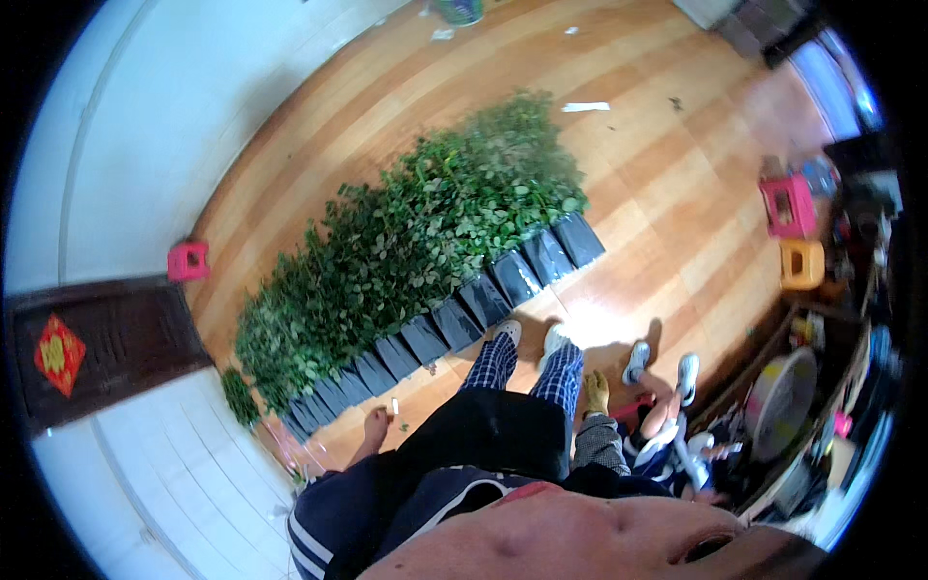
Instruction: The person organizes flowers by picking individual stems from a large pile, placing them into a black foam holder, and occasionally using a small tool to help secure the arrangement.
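My bare left hand (375,422) hangs low on the left with its fingers curled. At its fingertips is a small white stick-like thing (394,406), too small to name surely. On the right, my right hand (596,393) wears a yellowish glove below a checked sleeve. Its fingers point down and forward, holding nothing that I can see. In front of my feet lies a long row of leafy green stems (396,232). Their lower ends are wrapped in black plastic sleeves (422,337), side by side and facing me.
A seated person (662,425) is close on my right. Pink (788,205) and orange (801,264) stools stand farther right by a cluttered shelf. A small pink stool (188,261) is at the left wall. A white strip (586,106) lies on the tiled floor (667,184).
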Demonstrator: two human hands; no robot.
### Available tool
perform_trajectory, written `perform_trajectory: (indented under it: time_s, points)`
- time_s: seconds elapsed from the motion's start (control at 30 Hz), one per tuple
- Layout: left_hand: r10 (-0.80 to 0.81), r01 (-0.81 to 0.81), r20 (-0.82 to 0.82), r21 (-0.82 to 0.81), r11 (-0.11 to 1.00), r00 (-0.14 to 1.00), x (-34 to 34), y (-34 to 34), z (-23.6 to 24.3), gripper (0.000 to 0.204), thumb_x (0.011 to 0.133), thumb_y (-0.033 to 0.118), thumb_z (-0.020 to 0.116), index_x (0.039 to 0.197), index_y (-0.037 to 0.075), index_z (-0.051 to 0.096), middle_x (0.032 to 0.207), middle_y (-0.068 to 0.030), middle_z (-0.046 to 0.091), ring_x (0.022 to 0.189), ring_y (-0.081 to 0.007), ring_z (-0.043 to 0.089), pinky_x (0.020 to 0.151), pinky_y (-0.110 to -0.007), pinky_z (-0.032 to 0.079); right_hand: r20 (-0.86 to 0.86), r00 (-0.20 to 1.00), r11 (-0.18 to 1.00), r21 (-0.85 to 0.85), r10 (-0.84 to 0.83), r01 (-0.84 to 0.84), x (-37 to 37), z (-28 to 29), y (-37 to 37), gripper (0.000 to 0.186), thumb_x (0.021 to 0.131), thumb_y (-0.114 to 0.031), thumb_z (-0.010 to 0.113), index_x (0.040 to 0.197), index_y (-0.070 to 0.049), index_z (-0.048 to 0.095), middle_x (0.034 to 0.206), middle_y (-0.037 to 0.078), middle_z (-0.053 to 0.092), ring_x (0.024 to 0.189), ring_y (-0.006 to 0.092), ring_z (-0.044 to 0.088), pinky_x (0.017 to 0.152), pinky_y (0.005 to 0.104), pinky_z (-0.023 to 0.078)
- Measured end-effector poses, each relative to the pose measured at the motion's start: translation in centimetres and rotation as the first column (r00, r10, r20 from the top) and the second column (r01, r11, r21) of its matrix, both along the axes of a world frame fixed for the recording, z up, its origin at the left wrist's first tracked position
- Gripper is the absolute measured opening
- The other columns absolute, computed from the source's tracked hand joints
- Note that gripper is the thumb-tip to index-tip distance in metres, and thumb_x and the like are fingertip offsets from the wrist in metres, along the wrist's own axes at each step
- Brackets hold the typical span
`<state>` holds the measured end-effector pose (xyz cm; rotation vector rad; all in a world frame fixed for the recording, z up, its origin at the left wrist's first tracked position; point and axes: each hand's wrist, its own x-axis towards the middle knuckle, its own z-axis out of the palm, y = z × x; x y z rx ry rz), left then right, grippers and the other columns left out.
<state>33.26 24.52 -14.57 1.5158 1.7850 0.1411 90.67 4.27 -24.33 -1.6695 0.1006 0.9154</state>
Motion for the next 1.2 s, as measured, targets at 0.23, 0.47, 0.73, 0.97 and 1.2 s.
perform_trajectory:
  time_s: [0.23, 0.47, 0.73, 0.97, 1.2]
  points:
    - [-0.494, 0.486, -0.069, -0.101, 0.868, 0.867, 5.3, 13.5, 1.5, 0.029, 0.087, 0.018, 0.053, 0.108, 0.002, 0.066, 0.088, -0.0168, 0.07, 0.086, -0.0263, 0.068, 0.075, -0.037, 0.054, -0.124, 0.814, 0.816, 0.044, -0.568, 0.576, -22.7, 7.2, -9.9, 0.034, 0.094, -0.014, 0.057, 0.125, -0.001, 0.053, 0.098, 0.014, 0.065, 0.083, 0.0202, 0.063, 0.073, 0.0277, 0.054]
    - [-0.879, 0.921, 0.284, -0.186, 0.341, 0.383, 13.8, 10.8, -1.4, 0.024, 0.095, 0.018, 0.051, 0.106, 0.002, 0.066, 0.083, -0.01, 0.068, 0.073, -0.0194, 0.065, 0.063, -0.033, 0.051, -0.058, 0.399, 0.382, 0.189, -0.915, 0.905, -53.5, 12.2, -14.1, 0.041, 0.095, -0.015, 0.056, 0.131, 0.002, 0.048, 0.102, 0.009, 0.065, 0.089, 0.0165, 0.062, 0.079, 0.0255, 0.051]
    - [-0.933, 0.834, 0.336, -0.473, -0.283, -0.127, 11.6, -5.5, -0.8, 0.026, 0.095, 0.021, 0.052, 0.105, 0.0, 0.063, 0.084, -0.0136, 0.068, 0.075, -0.0166, 0.063, 0.066, -0.029, 0.05, 0.475, -0.397, -0.551, -0.243, -0.785, 0.799, -98.2, 5.6, -11.1, 0.029, 0.091, -0.01, 0.057, 0.118, 0.0, 0.057, 0.101, 0.009, 0.064, 0.085, 0.0204, 0.062, 0.075, 0.0297, 0.05]
    - [-0.588, 0.44, 0.439, -0.397, -0.805, -0.68, 8.6, -22.5, 1.8, 0.028, 0.094, 0.02, 0.051, 0.105, -0.003, 0.061, 0.085, -0.0158, 0.068, 0.078, -0.0184, 0.064, 0.069, -0.029, 0.051, 0.454, -0.428, -0.607, -0.392, -0.782, 0.691, -100.3, 9.0, 0.4, 0.03, 0.093, -0.026, 0.055, 0.109, -0.003, 0.063, 0.098, 0.011, 0.065, 0.09, 0.0248, 0.061, 0.083, 0.0358, 0.048]
    - [0.072, -0.054, -0.076, -0.211, -0.976, -0.995, -0.1, -44.0, -4.2, 0.026, 0.088, 0.022, 0.054, 0.097, 0.001, 0.068, 0.078, -0.0111, 0.069, 0.073, -0.0208, 0.066, 0.059, -0.034, 0.051, -0.121, -0.577, -0.575, -0.051, -0.808, 0.816, -104.2, 17.0, -5.4, 0.029, 0.094, -0.027, 0.055, 0.109, -0.005, 0.065, 0.089, 0.005, 0.063, 0.079, 0.0167, 0.056, 0.071, 0.0304, 0.046]
